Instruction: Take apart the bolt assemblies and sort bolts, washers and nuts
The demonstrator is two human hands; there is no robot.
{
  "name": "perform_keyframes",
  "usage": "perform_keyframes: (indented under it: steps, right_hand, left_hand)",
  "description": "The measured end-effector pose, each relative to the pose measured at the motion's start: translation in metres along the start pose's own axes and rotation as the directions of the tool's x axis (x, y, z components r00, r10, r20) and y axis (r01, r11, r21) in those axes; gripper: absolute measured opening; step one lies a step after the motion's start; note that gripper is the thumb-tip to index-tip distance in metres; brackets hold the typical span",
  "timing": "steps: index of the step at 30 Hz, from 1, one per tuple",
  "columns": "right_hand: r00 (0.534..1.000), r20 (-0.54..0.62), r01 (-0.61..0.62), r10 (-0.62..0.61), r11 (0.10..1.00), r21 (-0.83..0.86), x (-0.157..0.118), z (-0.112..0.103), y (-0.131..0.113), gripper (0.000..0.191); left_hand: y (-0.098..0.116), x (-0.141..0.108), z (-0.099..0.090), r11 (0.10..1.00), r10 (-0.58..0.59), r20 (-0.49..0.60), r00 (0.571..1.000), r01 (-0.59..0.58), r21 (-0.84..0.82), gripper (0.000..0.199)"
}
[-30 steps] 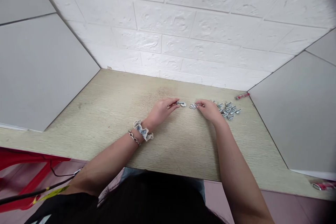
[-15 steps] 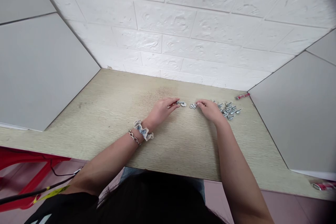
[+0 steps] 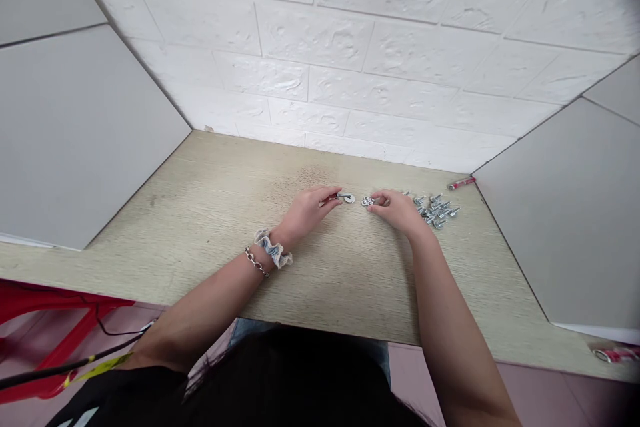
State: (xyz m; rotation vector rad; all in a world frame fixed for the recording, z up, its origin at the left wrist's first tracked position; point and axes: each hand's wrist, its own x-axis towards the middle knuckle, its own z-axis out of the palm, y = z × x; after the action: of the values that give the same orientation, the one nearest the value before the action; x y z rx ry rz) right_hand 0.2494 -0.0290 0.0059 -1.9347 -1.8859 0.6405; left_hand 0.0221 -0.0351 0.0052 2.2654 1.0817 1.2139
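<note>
On my feed, the left hand (image 3: 311,209) pinched a bolt (image 3: 343,195) near frame centre, its long axis running rightward toward small metal rings (image 3: 367,201). These lay right of centre, by the nearer right hand (image 3: 399,209); I couldn't tell whether its fingertips gripped one.

The bolt (image 3: 345,196) in the left hand's (image 3: 309,211) grip was silver-grey; the flat round metal (image 3: 351,199) just beside it looked paler, nearly white. Silver marked the nuts (image 3: 367,201) at the right hand (image 3: 397,209) and the bolts (image 3: 441,211) to the right of that grip. Beneath both grips, the tabletop (image 3: 330,280) was pale greenish beige, finely streaked, brown-speckled just beyond the left one. Further beyond stood a white, brick-patterned wall (image 3: 325,40). Behind the left grip, the scrunchie (image 3: 274,249) was pale blue and white.
</note>
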Motion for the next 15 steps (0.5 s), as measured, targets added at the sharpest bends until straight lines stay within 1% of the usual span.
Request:
perform_keyframes:
  steps: [10,12,15]
  right_hand:
    - [1.0,-0.012,0.015,-0.015,1.0,0.003,-0.0005,0.0001,-0.0003,0.032]
    - [1.0,-0.006,0.011,-0.011,1.0,0.005,-0.001,-0.0003,-0.0009,0.034]
    - [1.0,-0.018,0.003,-0.003,1.0,0.0,-0.0015,0.0009,-0.002,0.044]
  left_hand:
    - [-0.0012,0.0003,0.0007,1.0,0.018,-0.008,1.0,-0.018,0.004,0.027]
    - [-0.0012,0.0001,0.001,1.0,0.017,-0.009,1.0,-0.017,0.006,0.027]
    - [-0.0012,0.0,0.0013,1.0,0.009,-0.009,1.0,-0.009,0.012,0.026]
